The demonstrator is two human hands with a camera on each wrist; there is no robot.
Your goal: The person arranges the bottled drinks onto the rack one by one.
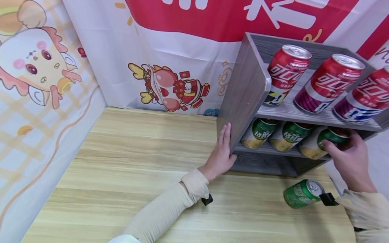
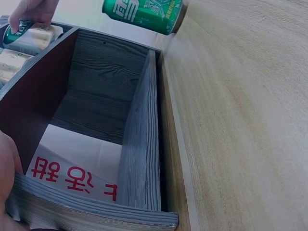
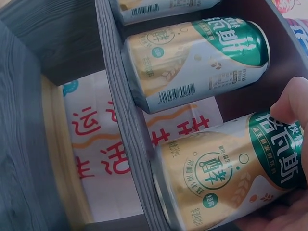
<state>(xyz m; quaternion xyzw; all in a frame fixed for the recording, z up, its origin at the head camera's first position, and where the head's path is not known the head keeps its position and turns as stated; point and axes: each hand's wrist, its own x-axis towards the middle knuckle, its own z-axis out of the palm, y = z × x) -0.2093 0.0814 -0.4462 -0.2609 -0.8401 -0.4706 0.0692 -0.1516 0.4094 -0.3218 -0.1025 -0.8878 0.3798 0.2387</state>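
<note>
My right hand (image 1: pixel 352 158) grips the rightmost green-and-gold drink can (image 1: pixel 319 143) on the middle shelf of a grey wooden rack (image 1: pixel 243 81). In the right wrist view the thumb lies across the upper part of that can (image 3: pixel 231 173), whose base is at the shelf's front edge. Two matching cans, a middle one (image 1: pixel 288 136) and a left one (image 1: pixel 259 133), stand beside it. My left hand (image 1: pixel 220 155) rests against the rack's left side panel, fingers extended. In front of the rack, a green can (image 1: pixel 301 194) stands on the table near my right wrist.
Three red cola cans (image 1: pixel 320 84) occupy the rack's top shelf. Below the middle shelf, the bottom compartment (image 1: pixel 264 163) shows bare grey boards. The wooden table (image 1: pixel 136 162) extends left and forward. Printed cloth (image 1: pixel 182 47) hangs behind, with another at the left.
</note>
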